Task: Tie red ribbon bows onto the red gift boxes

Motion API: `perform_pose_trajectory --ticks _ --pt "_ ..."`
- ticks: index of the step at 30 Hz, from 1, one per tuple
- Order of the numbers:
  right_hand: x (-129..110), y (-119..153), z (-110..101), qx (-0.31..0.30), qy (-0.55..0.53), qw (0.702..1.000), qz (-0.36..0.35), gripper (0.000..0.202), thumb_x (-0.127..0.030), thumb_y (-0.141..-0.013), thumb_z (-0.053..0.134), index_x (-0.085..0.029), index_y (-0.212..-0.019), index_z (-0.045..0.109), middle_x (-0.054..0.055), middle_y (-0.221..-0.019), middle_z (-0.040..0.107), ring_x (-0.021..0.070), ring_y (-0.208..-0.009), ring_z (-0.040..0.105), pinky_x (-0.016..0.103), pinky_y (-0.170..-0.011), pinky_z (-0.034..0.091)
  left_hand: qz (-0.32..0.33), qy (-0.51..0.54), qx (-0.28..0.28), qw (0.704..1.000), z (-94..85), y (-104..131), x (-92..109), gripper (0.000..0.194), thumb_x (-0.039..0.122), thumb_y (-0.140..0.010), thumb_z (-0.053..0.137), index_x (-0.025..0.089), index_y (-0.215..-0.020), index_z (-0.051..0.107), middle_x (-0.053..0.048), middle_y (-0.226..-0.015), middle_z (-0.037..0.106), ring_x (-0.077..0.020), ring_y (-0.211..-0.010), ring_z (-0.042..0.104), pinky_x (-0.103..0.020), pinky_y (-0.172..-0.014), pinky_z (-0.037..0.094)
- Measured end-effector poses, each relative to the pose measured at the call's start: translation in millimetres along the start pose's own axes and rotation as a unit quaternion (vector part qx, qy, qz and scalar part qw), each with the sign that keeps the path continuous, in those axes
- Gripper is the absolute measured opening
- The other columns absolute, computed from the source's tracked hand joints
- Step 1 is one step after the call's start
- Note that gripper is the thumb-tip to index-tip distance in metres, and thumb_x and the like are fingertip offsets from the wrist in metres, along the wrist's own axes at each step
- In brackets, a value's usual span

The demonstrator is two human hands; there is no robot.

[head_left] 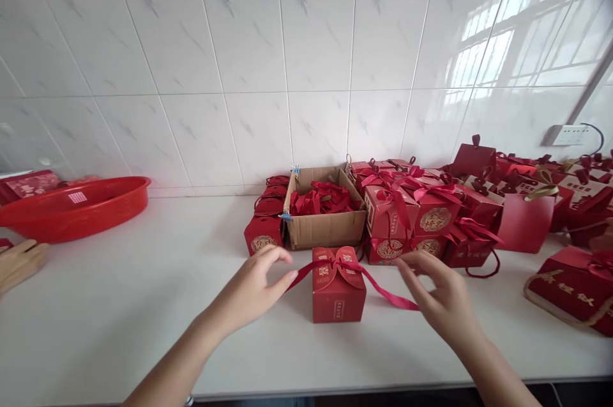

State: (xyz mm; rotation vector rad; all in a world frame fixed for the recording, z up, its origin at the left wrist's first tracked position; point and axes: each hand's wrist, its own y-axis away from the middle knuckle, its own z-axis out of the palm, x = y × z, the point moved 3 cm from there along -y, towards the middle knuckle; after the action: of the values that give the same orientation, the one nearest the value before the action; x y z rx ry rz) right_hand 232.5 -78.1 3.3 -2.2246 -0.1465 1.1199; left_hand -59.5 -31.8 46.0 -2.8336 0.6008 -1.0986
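Note:
In the head view a small red gift box stands upright on the counter between my hands, with rounded top flaps and gold characters. A red ribbon passes through its top, its two tails curving out to the sides. My left hand is at the left tail, thumb and forefinger apart, the tail running behind the thumb. Opposite it, my right hand has its fingers curved and spread, the other tail reaching its thumb side. I cannot tell whether either tail is touched.
Behind the box sits a cardboard carton of red ribbons. Stacked red boxes stand right of it, with more boxes and bags beyond. A red basin and another person's hand are at the left. A tiled wall closes the back.

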Motion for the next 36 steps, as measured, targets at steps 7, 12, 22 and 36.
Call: perform_pose_trajectory --ticks 7,12,22,36 --pt "21 -46 82 -0.187 -0.111 0.968 0.124 0.06 -0.068 -0.087 0.03 -0.021 -0.05 0.031 -0.003 -0.046 0.034 0.0109 -0.047 0.035 0.026 -0.049 0.027 -0.093 0.269 -0.02 0.958 51.6 -51 -2 0.03 0.022 -0.073 0.055 0.019 -0.102 0.052 -0.011 -0.122 0.054 -0.0248 -0.121 0.048 -0.037 -0.1 0.04" --pt "36 -41 95 -0.33 -0.201 0.912 0.136 0.063 -0.07 -0.083 0.04 -0.019 -0.047 0.038 -0.002 -0.044 0.042 0.0086 -0.044 0.037 0.024 -0.047 0.032 -0.028 0.34 -0.105 0.934 66.1 -48 -9 0.03 0.033 -0.077 0.064 0.023 -0.101 0.049 -0.007 -0.132 0.048 -0.0227 -0.107 0.056 -0.033 -0.086 0.047" --pt "34 -17 91 -0.397 -0.386 0.801 0.229 0.06 -0.061 -0.082 0.055 -0.015 -0.044 0.049 -0.001 -0.043 0.047 0.0071 -0.039 0.041 0.022 -0.044 0.038 -0.014 0.39 -0.186 0.902 75.0 -43 -16 0.024 0.026 -0.08 0.066 0.022 -0.091 0.046 -0.004 -0.135 0.042 -0.0215 -0.106 0.054 -0.033 -0.084 0.046" --pt "45 -21 86 -0.371 -0.34 0.836 0.221 0.056 -0.057 -0.078 0.062 -0.016 -0.046 0.043 -0.004 -0.041 0.041 0.0069 -0.04 0.039 0.023 -0.045 0.03 -0.143 0.319 -0.13 0.928 79.6 -40 -19 0.039 0.049 -0.076 0.066 0.021 -0.096 0.047 -0.003 -0.097 0.058 -0.0201 -0.092 0.056 -0.03 -0.077 0.043"
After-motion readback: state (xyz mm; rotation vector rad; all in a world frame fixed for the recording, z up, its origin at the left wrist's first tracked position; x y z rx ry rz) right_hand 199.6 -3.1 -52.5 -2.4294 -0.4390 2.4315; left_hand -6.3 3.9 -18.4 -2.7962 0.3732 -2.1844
